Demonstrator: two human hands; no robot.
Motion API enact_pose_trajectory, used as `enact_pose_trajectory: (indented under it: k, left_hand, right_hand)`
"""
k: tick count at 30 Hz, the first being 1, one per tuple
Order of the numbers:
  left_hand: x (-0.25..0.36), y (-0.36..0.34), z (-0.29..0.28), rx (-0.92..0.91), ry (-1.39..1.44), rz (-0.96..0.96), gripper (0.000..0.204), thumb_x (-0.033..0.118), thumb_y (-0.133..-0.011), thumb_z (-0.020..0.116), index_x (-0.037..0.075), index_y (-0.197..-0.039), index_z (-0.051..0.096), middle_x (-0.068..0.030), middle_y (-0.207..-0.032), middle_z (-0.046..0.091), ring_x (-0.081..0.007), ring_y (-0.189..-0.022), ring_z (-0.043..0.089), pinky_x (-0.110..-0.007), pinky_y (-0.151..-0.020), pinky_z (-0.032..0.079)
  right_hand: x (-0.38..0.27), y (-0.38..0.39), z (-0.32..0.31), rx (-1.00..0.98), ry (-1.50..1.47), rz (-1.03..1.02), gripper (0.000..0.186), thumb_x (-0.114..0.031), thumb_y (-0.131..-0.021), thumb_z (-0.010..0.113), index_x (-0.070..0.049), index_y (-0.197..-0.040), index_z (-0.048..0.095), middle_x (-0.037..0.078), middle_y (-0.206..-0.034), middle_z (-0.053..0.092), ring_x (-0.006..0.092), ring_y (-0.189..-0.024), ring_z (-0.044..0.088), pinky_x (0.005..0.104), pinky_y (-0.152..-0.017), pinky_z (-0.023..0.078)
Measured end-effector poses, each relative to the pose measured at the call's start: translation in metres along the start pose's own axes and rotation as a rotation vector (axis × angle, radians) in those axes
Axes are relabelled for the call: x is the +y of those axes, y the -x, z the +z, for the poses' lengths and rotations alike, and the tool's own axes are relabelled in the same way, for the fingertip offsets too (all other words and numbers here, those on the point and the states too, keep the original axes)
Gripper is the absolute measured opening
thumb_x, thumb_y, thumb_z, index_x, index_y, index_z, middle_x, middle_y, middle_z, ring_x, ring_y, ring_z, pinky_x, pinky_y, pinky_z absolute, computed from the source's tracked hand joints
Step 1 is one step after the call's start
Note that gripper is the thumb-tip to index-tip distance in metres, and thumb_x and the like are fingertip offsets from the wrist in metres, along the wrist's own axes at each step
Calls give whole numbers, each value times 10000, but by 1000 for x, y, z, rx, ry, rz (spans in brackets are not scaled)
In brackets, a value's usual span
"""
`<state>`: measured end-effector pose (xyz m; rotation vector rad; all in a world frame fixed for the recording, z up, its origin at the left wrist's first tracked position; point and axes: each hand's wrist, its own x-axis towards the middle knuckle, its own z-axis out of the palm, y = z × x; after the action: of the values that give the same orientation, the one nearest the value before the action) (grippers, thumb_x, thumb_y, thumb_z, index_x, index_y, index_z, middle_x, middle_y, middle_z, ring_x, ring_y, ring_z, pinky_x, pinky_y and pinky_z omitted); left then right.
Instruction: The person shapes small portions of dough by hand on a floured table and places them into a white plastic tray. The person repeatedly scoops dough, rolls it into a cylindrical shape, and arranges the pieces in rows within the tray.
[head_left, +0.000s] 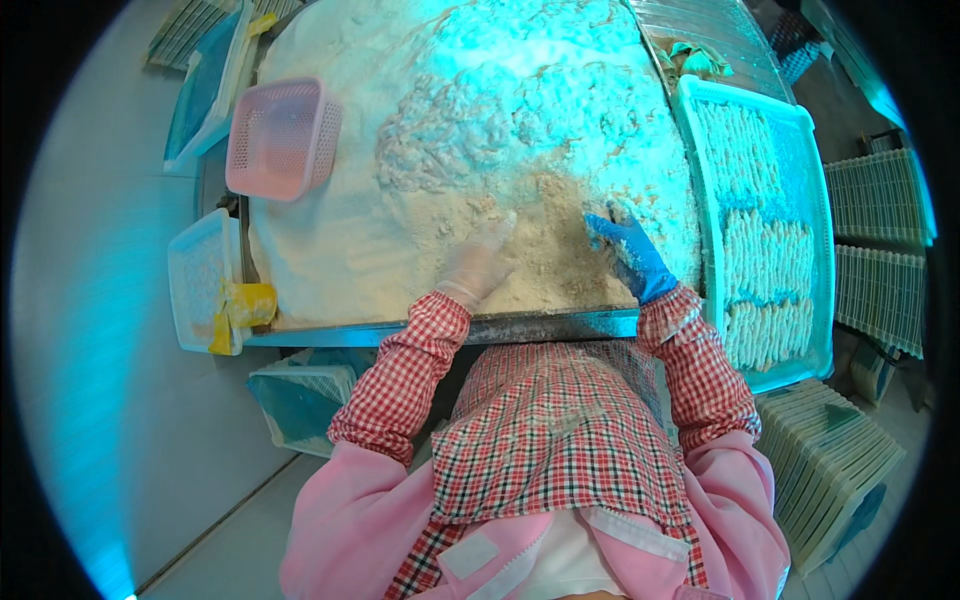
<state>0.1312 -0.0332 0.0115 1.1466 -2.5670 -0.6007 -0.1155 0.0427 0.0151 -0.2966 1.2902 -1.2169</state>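
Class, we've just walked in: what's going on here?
A person has both hands down at the powder, the left hand gloved clear, the right hand blue; whether either grips anything is unclear. Pale lumps lie heaped beyond. Strips lie in rows in the tray at right; a pink basket stands at left.

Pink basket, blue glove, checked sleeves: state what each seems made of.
Pink basket: probably moulded plastic, semi-matt, judging by its perforated walls. Blue glove: likely thin rubber or similar, smooth-looking, closely fitted. Checked sleeves: apparently woven cloth, matt, bunching in soft folds.
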Motion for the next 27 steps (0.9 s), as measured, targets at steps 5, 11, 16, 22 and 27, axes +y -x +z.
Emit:
enact_pose_trajectory:
  k: [5,11,16,22,27]
  left_hand:
    - [10,-28,-13,-185,21,-473,377,281,-809,664,63,-1117,649,-159,-964,668,-336,-885,626,-415,-807,494]
    - [36,-32,26,-37,416,-525,312,211,-835,653,40,-1096,658,-132,-845,648,-287,-786,621,-382,-711,488]
    - [71,-12,16,-45,388,-324,262,150,-828,650,12,-1050,673,-131,-971,639,-241,-819,629,-325,-679,501]
    - [92,-15,5,61,221,-204,394,172,-846,600,48,-1220,595,-149,-1186,587,-293,-1109,557,-406,-964,434]
    - [109,-17,37,259,164,-17,513,168,-912,481,70,-1410,411,-159,-1440,412,-316,-1369,330,-464,-1164,130]
  right_hand:
    - [15,6,-16,6,-3,-38,281,-205,-966,557,-6,-1164,550,50,-847,636,115,-710,564,262,-615,475]
    - [40,8,6,-44,-178,76,217,-202,-982,518,-33,-1105,573,85,-962,653,158,-819,629,284,-726,531]
    - [51,-8,16,-270,-841,187,332,-272,-1006,438,-25,-1191,560,103,-1056,649,226,-906,638,359,-772,550]
    - [59,-7,23,-278,-815,27,447,-407,-1001,428,-50,-1250,532,110,-1174,608,255,-1044,599,407,-880,524]
    - [34,40,101,-119,-1047,-250,493,-274,-1001,400,-59,-1438,317,118,-1480,320,256,-1325,368,410,-1102,307]
